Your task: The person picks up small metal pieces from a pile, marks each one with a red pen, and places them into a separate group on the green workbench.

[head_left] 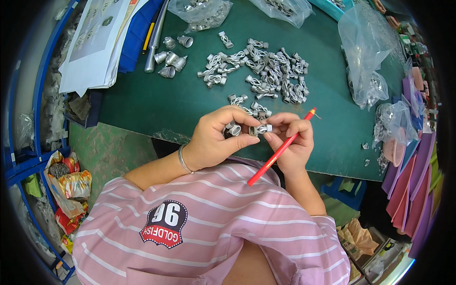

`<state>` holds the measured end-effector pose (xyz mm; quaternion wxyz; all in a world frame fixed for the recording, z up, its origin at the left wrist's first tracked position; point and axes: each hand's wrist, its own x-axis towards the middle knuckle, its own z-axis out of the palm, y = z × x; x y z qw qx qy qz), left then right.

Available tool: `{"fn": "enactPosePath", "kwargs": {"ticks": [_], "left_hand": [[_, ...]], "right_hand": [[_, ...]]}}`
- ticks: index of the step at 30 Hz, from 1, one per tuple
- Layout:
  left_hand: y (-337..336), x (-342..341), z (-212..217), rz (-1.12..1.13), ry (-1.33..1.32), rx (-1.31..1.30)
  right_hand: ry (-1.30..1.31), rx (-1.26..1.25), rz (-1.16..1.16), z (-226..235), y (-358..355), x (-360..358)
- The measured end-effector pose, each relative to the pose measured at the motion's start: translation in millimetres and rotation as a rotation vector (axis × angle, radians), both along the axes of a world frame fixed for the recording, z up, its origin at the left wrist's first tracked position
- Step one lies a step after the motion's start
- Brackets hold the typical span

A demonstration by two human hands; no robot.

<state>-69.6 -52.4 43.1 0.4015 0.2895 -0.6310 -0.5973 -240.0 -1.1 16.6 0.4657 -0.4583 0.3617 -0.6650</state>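
Near the table's front edge, my left hand [216,135] is closed, thumb and fingers pinching one end of a small silver metal fitting [261,129] with a ribbed end. More silver fittings [232,128] are tucked in the curl of its fingers. My right hand [292,137] pinches the fitting's other end. It also holds a red pencil [280,154], slanting across the fingers with its tip up and to the right. Just beyond the hands lie a few loose fittings [259,109]. Farther back is a large pile of fittings [280,71] with twisted, open middles.
Silver bell-shaped caps [171,61] lie at the left, by a tapered metal rod [156,42] and papers [95,42]. Clear plastic bags [202,12] of metal parts stand at the back, another bag [365,61] at the right. The green table [142,104] has a worn front edge.
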Motion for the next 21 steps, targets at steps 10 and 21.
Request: {"fn": "enactPosePath", "kwargs": {"ticks": [10,21], "left_hand": [[-2,-1,6,0.010,-0.051,-0.200],[1,-7,-1,0.013,-0.216,0.205]], "right_hand": [[-0.081,0.117,0.052,-1,-1,7],[0.454,-0.236,-0.117,16,-1,-8]]}}
